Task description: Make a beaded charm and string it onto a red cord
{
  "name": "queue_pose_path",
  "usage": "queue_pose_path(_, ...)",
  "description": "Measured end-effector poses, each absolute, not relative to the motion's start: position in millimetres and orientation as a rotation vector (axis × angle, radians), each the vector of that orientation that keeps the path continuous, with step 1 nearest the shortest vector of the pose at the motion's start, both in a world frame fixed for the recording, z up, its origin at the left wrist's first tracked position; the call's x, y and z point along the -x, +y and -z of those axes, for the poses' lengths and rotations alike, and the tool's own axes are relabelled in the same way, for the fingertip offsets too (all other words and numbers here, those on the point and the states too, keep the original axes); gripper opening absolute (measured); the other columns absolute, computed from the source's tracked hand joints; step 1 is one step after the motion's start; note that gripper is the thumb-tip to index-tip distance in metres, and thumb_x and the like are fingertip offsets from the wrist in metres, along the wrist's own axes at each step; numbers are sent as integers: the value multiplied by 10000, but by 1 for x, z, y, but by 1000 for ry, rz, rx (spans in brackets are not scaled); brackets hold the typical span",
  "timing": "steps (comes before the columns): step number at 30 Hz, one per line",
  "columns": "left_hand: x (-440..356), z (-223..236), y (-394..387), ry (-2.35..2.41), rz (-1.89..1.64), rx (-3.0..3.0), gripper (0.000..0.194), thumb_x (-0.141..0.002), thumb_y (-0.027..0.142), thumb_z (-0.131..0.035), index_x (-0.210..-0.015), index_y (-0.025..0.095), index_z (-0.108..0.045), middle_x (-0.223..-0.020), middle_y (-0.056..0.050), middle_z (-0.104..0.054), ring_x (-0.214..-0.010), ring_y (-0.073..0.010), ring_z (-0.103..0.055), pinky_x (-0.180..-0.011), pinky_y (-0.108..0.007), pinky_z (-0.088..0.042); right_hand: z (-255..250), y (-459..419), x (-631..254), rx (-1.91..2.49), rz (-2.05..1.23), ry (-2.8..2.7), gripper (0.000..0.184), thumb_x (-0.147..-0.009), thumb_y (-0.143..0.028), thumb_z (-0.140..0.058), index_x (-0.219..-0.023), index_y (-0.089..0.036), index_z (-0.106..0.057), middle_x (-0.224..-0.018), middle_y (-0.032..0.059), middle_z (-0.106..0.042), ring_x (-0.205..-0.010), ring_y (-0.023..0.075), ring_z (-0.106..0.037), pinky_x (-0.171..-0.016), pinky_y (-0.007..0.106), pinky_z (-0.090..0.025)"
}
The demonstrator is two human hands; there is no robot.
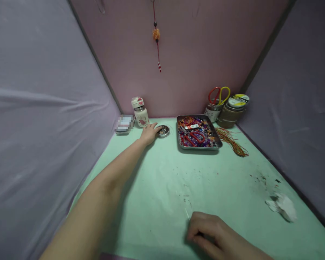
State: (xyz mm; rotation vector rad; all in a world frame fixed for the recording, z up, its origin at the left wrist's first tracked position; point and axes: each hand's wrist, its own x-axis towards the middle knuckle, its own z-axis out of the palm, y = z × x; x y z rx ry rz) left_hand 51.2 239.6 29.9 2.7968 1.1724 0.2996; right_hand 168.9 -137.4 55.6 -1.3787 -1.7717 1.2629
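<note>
My left hand (149, 133) is stretched far out to the back of the green table and its fingers are on a small round metal dish (164, 130). Whether they grip the dish or only touch it is hard to tell. My right hand (211, 231) rests near the front edge with its fingers curled under, close to a thin pale sliver (187, 213) on the table. A steel tray (180, 143) full of coloured beads, with red scissors and a small white tube in it, lies right of the dish.
A small bottle with a pink-white cap (140, 112) and a blurred tin (124, 124) stand back left. A jar with scissors (216, 104), stacked spools (233, 110) and orange cords (231, 141) are back right. Crumpled tissue (283, 206) lies front right. A beaded charm (156, 34) hangs on the wall.
</note>
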Motion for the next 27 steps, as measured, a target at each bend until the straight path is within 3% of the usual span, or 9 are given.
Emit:
queue_pose_path(4,-45,-38,226,1203,-412,-2717,533,-828,67,-479,-1332,238,-506,-1454,-138,-402,-1328,-319,-350,-1048,-527,-303,-59,-141,-162,1339,-1229,-1826,200,-866,-118,-484,-860,-234,-646,-884,21,-649,-815,127,-611,-731,237,-480)
queue_pose_path(7,-27,-45,196,1115,-504,-2643,591,-740,80,-597,-1316,179,-506,-1399,-154,-462,-1310,-300,-379,-1072,-473,-315,-60,-141,-159,1287,-1138,-1861,201,-878,-116,-463,-880,-229,-630,-894,35,-649,-817,133,-610,-724,245,-489)
queue_pose_path(10,-6,-49,145,1051,-716,-2401,351,-800,146,-542,-1142,183,-613,-1227,-102,-602,-1163,-224,-527,-1031,-382,-387,-64,-141,-154,1208,-1017,-1870,185,-883,-113,-456,-881,-223,-605,-872,47,-638,-811,139,-601,-717,251,-498)
queue_pose_path(12,4,-48,104,1165,-834,-1965,223,-830,227,-530,-1021,175,-635,-1055,-91,-660,-952,-196,-620,-875,-347,-488,-67,-142,-150,1155,-914,-1866,181,-884,-109,-456,-911,-223,-594,-883,58,-634,-826,143,-598,-730,255,-505)
queue_pose_path(15,12,-46,47,1095,-645,-1217,200,-810,293,-603,-948,149,-607,-927,-99,-676,-756,-158,-651,-733,-300,-523,-73,-140,-142,1096,-764,-1906,206,-883,-95,-456,-981,-222,-586,-956,81,-638,-882,151,-597,-778,263,-512)
queue_pose_path(20,10,-52,-2,764,-375,-471,273,-879,344,-539,-982,102,-609,-960,-162,-693,-843,-211,-693,-812,-355,-538,-77,-138,-131,1034,-683,-2083,217,-904,-120,-431,-980,-208,-614,-965,87,-659,-896,161,-591,-795,283,-509)
queue_pose_path(27,-4,-50,28,855,-610,-264,111,-884,84,-506,-862,89,-615,-686,-39,-651,-614,-91,-648,-671,-223,-551,-75,-137,-137,1063,-986,-1800,175,-904,-191,-492,-879,-206,-665,-862,58,-677,-820,145,-605,-756,270,-493)
